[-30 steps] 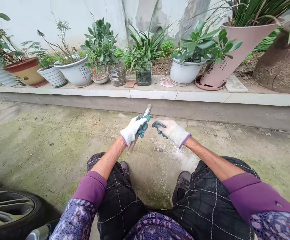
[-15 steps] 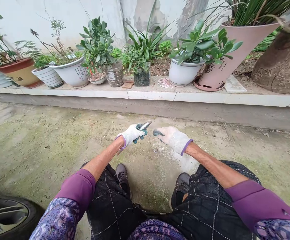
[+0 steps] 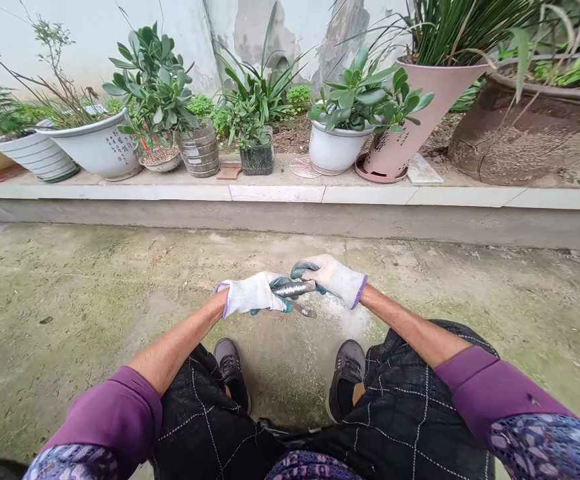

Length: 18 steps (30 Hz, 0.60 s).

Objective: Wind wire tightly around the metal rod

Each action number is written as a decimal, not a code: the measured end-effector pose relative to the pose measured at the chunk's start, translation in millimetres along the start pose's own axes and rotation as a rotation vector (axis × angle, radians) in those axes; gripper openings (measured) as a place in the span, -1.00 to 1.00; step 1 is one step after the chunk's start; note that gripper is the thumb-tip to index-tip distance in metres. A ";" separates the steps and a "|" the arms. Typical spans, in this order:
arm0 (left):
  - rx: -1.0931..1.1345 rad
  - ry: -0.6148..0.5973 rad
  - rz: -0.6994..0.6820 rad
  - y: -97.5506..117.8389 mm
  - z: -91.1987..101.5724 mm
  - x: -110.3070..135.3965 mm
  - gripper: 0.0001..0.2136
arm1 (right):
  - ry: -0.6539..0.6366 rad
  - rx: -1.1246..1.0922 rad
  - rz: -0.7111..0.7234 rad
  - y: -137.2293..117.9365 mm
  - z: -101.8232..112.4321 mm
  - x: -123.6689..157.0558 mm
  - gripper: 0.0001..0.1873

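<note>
Both my hands wear white knit gloves with dark green fingertips. My left hand is closed round a short grey metal rod with a threaded end, held level above the concrete ground between my knees. My right hand has come in from the right, its fingers curled over the rod's right end. Just below the rod a second thin metal piece shows; whether a hand holds it or it lies on the ground I cannot tell.
A raised tiled ledge runs across ahead, lined with potted plants: a white bowl pot, a grey tin pot, a white pot and a tall pink pot. My shoes rest on mossy concrete.
The rod, first pointing up and away in my left hand, has been lowered to level. My right hand, previously apart and open, has closed onto its end. The view has shifted right.
</note>
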<state>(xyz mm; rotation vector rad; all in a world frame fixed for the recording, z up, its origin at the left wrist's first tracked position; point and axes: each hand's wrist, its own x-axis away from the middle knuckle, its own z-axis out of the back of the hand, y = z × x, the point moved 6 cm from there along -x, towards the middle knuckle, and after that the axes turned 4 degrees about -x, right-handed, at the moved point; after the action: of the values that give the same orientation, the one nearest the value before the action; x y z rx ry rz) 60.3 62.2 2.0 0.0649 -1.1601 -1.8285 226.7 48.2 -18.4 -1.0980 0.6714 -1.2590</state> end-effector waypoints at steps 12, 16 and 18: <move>0.137 0.101 -0.027 8.0 24.8 -9.8 -0.84 | 0.130 0.172 0.029 -31.7 -1.1 3.6 -0.85; -0.200 0.214 -0.034 -3.4 30.0 -25.6 -0.85 | 0.042 0.438 0.125 -39.6 -13.2 7.8 -0.80; -0.511 0.201 -0.056 -5.8 25.2 -33.8 -0.89 | 0.006 0.495 0.110 -42.6 -17.0 9.6 -0.81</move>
<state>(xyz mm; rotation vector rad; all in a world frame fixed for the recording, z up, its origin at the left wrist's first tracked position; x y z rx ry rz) 63.2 104.5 -2.0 -0.0143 -0.5356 -2.0631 196.6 36.8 15.8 -0.6400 0.3860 -1.2457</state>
